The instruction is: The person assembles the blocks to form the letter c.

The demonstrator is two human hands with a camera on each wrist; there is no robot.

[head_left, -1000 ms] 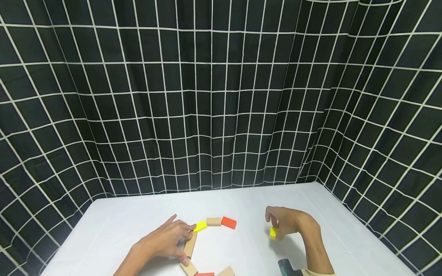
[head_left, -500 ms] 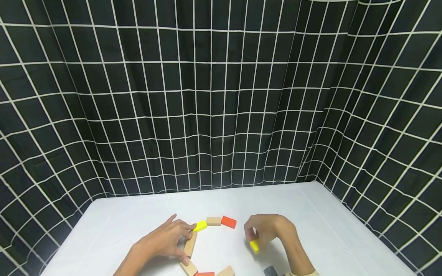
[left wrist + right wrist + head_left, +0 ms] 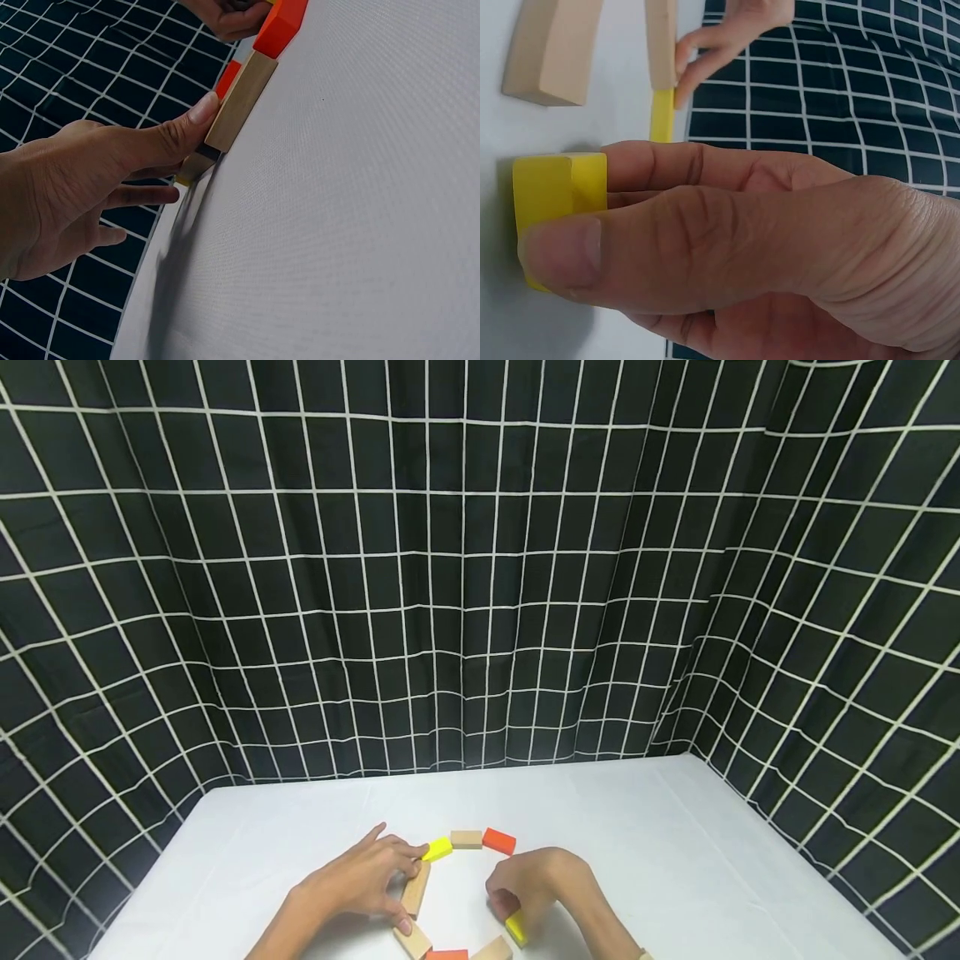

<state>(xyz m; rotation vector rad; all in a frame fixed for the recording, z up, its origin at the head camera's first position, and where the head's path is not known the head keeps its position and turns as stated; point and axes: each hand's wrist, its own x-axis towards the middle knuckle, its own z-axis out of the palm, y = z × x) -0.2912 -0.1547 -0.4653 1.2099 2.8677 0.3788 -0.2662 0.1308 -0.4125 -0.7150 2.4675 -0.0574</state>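
Observation:
Between thumb and fingers, my right hand [image 3: 536,885] pinches a yellow wooden block [image 3: 516,929], close over the right side of a ring of blocks. The right wrist view shows the thumb lying across that yellow block [image 3: 547,187]. My left hand [image 3: 367,877] spreads over the ring's left side. Its thumb touches a plain wooden block [image 3: 413,939] at the lower left, and its fingertips reach a second yellow block [image 3: 439,849] at the upper left. Another plain block [image 3: 415,893] lies between these two, partly covered by the fingers.
Along the ring's far side lie a plain block [image 3: 467,839] and an orange block [image 3: 498,840]. An orange block [image 3: 447,955] and a plain block [image 3: 492,949] lie at the near side, cut by the frame. A black gridded curtain [image 3: 465,610] surrounds the white table [image 3: 637,810].
My right hand has carried the yellow block leftward and nearer, from the table's right side to the ring's right side. The left hand has stayed in place on the blocks.

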